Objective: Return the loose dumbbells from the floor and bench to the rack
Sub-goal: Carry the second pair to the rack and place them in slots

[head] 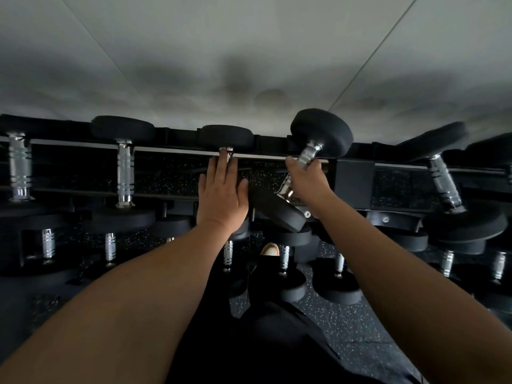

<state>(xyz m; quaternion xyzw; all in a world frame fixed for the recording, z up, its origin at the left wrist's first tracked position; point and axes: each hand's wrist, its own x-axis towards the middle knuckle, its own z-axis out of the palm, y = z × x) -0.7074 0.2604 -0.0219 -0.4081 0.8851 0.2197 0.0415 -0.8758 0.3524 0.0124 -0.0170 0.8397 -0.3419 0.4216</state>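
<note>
Head view, items by size.

Dumbbell rack [352, 178]: black, two tiers, running the width of the room against a pale wall. Cradles keep each pair of heads apart so the chrome handle bridges the open gap; probably why every racked weight lies front to back.

Racked dumbbells: a row on the upper tier, e.g. one at far left [124, 167]; a lower row [110, 245] beneath. One further right [446, 184] sits skewed.

Speckled rubber floor [346, 320]: visible below, with a shoe tip [270, 249] by the rack's foot.

Dumbbell in hand [307, 162]: tilted, far head raised above the top rail, near head low and toward the person, over an empty slot. It looks not yet seated.

Right hand [307, 181]: fist closed round the chrome handle at mid-length, so a head projects either side.

Left hand [221, 192]: flat, fingers spread, holding nothing; laid over the neighbouring racked dumbbell [227, 135], seemingly steadying it.
</note>
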